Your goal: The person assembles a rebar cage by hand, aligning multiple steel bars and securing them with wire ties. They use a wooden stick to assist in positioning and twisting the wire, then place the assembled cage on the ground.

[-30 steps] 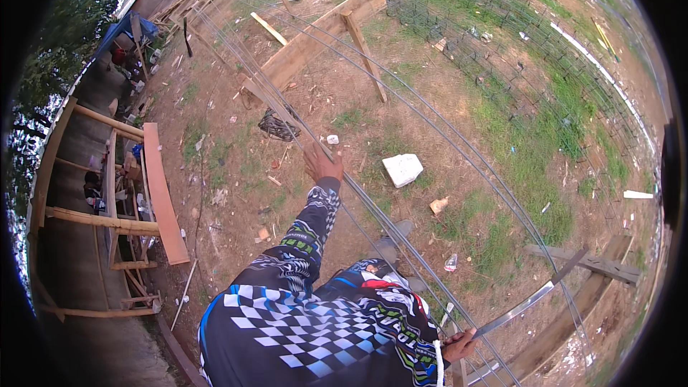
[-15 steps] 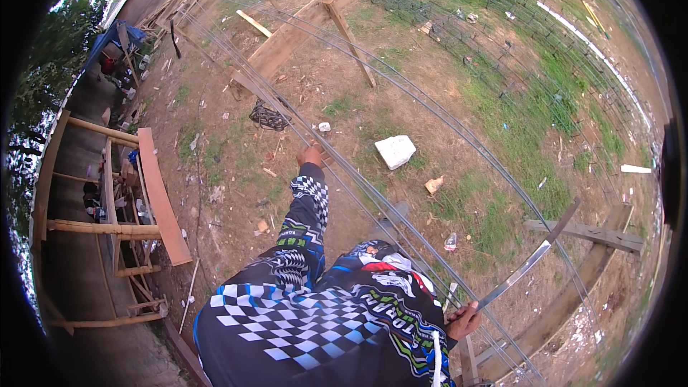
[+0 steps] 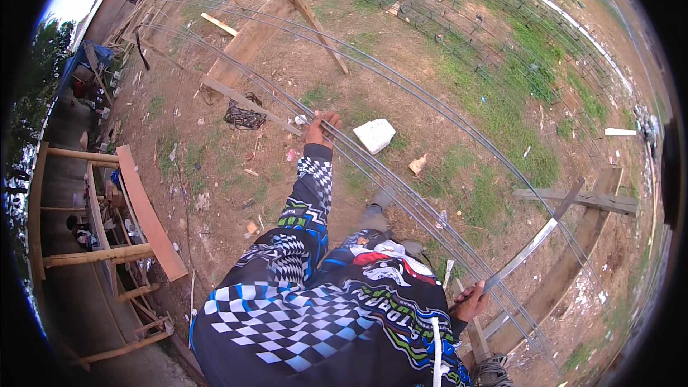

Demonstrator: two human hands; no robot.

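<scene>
Gripping a flat metal bar low by the hip, the right hand has its fingers closed round the bar's near end, the bar angling up and away to the right. Farther out, the left hand is stretched forward, fingers wrapped over a bundle of long steel rods running across the dirt. Just beyond lies a white block, then a wooden trestle and wire mesh.

Long steel rods running from far left to near right above the ground, left hand on them ahead, right hand near the body holding a flat bar, block just right of the left hand, wire bundle to its left, plank at right, wooden frame far left.
</scene>
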